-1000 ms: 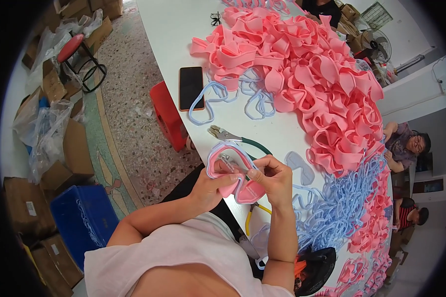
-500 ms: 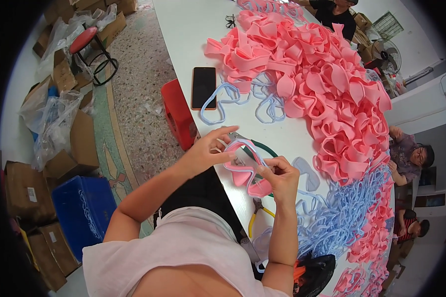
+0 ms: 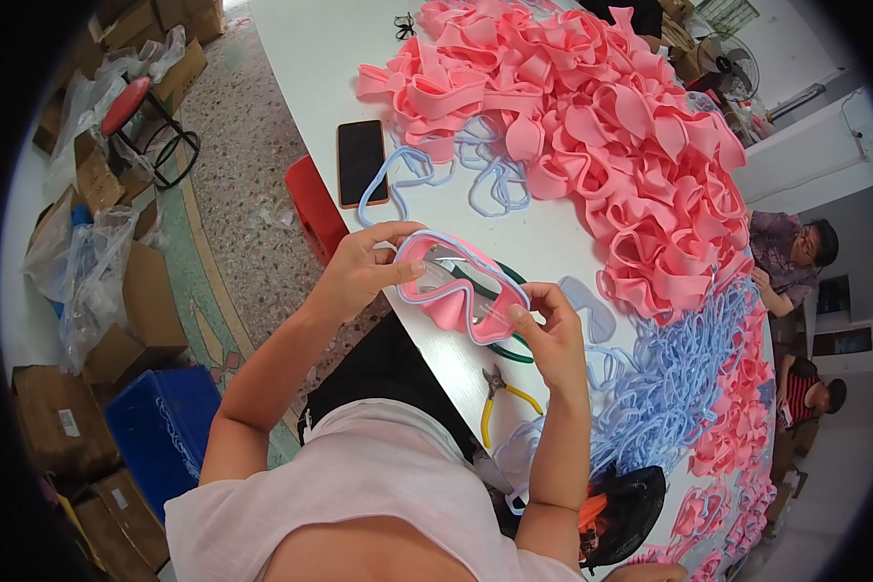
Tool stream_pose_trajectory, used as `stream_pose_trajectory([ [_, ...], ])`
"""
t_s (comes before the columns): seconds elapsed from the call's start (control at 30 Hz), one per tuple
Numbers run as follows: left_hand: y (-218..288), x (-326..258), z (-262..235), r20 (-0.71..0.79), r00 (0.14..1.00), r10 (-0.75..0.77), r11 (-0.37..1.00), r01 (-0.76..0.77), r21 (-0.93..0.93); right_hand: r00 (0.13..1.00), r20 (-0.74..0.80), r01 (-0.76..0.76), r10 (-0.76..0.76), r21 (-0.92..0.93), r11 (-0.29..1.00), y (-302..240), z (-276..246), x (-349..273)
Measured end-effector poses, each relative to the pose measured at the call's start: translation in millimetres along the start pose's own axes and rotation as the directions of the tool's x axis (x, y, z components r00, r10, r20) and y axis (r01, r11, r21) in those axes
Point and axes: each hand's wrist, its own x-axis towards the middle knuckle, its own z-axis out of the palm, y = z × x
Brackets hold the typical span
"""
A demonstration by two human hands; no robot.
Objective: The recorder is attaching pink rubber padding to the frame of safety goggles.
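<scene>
A pink goggle frame [image 3: 448, 312] with light-blue edging is held up over the near side of the white table, tilted, with its nose notch toward me. My left hand [image 3: 364, 272] pinches its left end between thumb and fingers. My right hand [image 3: 553, 335] grips the right end, thumb on the near rim. Behind and under the frame shows a dark green curved thing [image 3: 511, 356], mostly hidden. Just below lie pliers [image 3: 496, 390] with yellow handles, jaws toward the frame. Grey-blue lens-shaped pieces [image 3: 589, 308] rest right of my right hand.
A heap of pink frames [image 3: 592, 126] and a tangle of light-blue rims [image 3: 660, 378] cover the table's far and right parts. A phone [image 3: 362, 160] lies beside loose blue loops [image 3: 500, 184]. A red stool [image 3: 315, 209] stands at the table edge; a blue bin [image 3: 165, 417] is on the floor.
The goggle frame has turned to face upward more broadly, and my left hand has closed onto its left end. The pliers now show fully. The whole view has shifted slightly.
</scene>
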Motion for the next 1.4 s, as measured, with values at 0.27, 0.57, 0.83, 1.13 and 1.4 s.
stream_pose_trajectory([
  [0.27, -14, 5, 4, -0.024, 0.998, 0.052, 0.965, -0.044, 0.260, 0.990, -0.139, -0.003, -0.011, -0.096, 0.995, 15, 3, 6],
  [0.57, 16, -9, 3, 0.590, 0.722, 0.361, 0.390, -0.691, 0.608, 0.999, 0.051, -0.029, 0.019, 0.187, 0.982, -10, -9, -3],
  [0.83, 9, -4, -9, 0.611, 0.616, 0.497, 0.421, -0.787, 0.451, 0.990, 0.123, -0.098, 0.073, 0.209, 0.973, -16, -7, -9],
  [1.13, 4, -4, -6, 0.473, 0.640, 0.606, 0.457, -0.766, 0.451, 0.758, 0.262, 0.651, -0.598, -0.366, 0.665, -35, -14, -26],
  [1.4, 8, -6, -5, 0.499, 0.605, 0.620, 0.419, -0.793, 0.441, 0.834, 0.319, 0.544, -0.450, -0.338, 0.768, -47, -11, -17],
])
